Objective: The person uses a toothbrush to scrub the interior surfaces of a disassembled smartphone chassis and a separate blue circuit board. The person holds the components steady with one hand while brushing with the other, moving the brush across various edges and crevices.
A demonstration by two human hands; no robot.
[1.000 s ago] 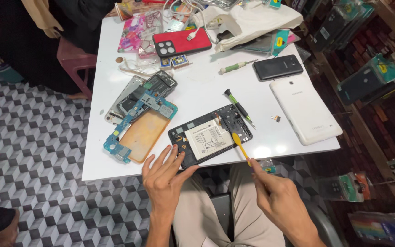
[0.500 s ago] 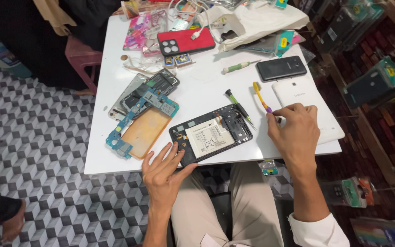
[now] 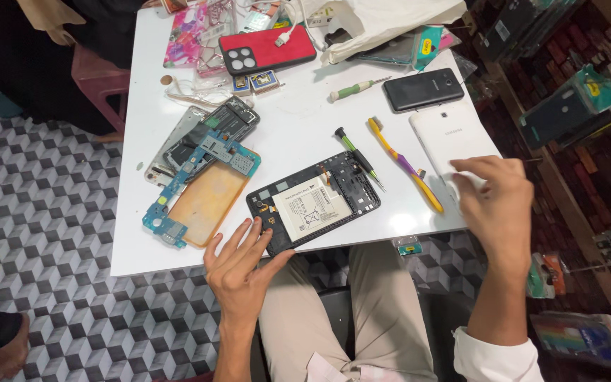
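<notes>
The right hand (image 3: 495, 201) has released the yellow-and-purple toothbrush (image 3: 404, 164), now lying at 3 o'clock of the opened tablet (image 3: 312, 201), and hovers loosely curled and empty over the white back cover (image 3: 447, 138), while the left hand (image 3: 243, 265), fingers spread flat, steadies the tablet's 7 o'clock corner.

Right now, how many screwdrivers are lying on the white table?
2. A green-handled screwdriver lies left of the black phone. A dark screwdriver lies between the opened tablet and the yellow toothbrush. Others may be hidden in the clutter at the far edge.
</notes>
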